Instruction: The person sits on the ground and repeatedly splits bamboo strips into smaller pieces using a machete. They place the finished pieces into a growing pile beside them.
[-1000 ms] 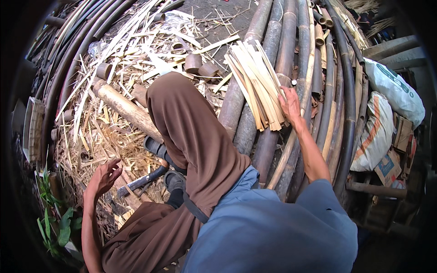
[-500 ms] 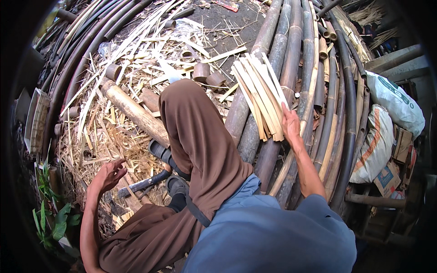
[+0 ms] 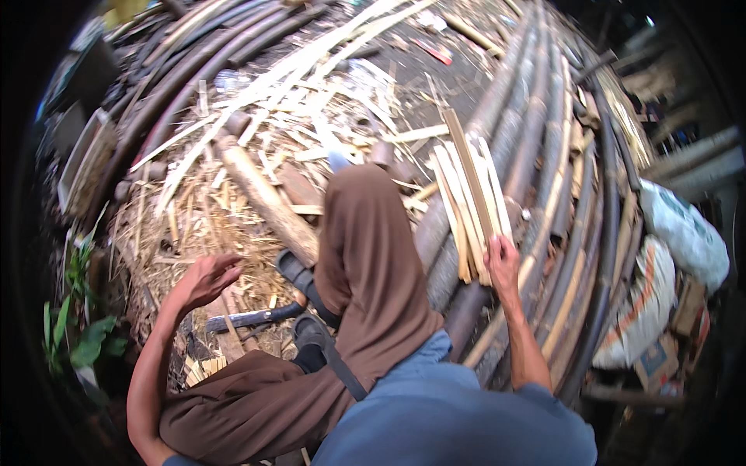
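Gripping the lower end of a brown strip (image 3: 468, 163), the right hand (image 3: 503, 260) is closed, fingers bunched, at the lower right corner of a bundle (image 3: 448, 206) of pale strips. The brown strip slants over the bundle, its far tip passing the bundle's upper edge; how far it is lifted cannot be told.

Bundle: fanned, resting on dark poles (image 3: 536, 140); lower edge uneven, upper ends spread. A gap parts its left edge from the knee (image 3: 361, 202), in brown cloth.

Left hand (image 3: 208, 279): open, relaxed, fingers slightly spread and pointing inward; above shavings (image 3: 206, 225), well apart from the bundle. Room lies between it and the knee, with a dark tool (image 3: 256, 317) low in that space, its right end near the sandals (image 3: 311, 330).

Bamboo log (image 3: 268, 198): aslant on the shavings, lower end close by the knee.

Dark ground (image 3: 423, 78): beyond the bundle's upper edge, between the shavings and the poles; the widest room in view.

Right margin: poles running lengthwise beside the right forearm, then a white sack (image 3: 641, 303), a pale blue sack (image 3: 684, 233) and a carton (image 3: 657, 361).

Left margin: a green plant (image 3: 74, 334), just outside the left forearm.
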`<state>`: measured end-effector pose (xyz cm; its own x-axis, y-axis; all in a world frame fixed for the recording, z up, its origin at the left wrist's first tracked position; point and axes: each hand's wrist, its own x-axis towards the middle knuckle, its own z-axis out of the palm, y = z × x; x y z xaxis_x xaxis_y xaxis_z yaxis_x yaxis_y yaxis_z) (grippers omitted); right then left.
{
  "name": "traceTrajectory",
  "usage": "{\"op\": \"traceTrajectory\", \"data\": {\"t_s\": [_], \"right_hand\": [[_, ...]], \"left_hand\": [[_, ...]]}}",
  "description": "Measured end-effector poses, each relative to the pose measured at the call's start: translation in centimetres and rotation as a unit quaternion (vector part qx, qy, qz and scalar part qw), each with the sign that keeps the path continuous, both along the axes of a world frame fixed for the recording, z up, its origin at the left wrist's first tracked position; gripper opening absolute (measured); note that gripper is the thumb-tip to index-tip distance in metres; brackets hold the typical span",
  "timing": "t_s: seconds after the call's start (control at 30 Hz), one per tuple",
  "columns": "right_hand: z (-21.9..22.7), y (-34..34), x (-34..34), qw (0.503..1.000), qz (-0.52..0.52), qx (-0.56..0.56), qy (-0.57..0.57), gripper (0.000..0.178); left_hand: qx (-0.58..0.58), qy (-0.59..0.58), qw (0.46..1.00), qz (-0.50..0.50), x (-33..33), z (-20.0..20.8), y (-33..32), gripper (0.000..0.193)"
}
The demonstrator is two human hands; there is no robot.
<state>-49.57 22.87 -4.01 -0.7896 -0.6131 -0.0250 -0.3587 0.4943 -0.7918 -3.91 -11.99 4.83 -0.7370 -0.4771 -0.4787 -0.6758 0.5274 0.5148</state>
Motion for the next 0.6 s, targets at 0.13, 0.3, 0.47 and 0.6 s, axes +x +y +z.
{"op": "traceTrajectory", "data": {"t_s": [0.13, 0.3, 0.47, 0.6], "right_hand": [[6.8, -6.7, 7.7, 0.981, 0.159, -0.073, -0.085, 0.036], [7.3, -16.3, 15.2, 0.918, 0.349, -0.100, -0.161, 0.035], [1.2, -25.6, 21.1, 0.886, 0.428, -0.131, -0.121, 0.034], [-1.1, -29.1, 25.5, 0.850, 0.486, -0.136, -0.149, 0.034]], "left_hand": [[0.121, 0.187, 0.970, 0.094, -3.5, 4.9, 1.1, 0.086], [0.249, 0.540, 0.785, 0.176, -7.0, 11.6, 2.6, 0.054], [-0.211, 0.534, 0.814, 0.089, -3.9, 10.5, 2.5, 0.044], [-0.267, 0.475, 0.833, 0.097, -1.6, 9.6, 3.3, 0.051]]}}
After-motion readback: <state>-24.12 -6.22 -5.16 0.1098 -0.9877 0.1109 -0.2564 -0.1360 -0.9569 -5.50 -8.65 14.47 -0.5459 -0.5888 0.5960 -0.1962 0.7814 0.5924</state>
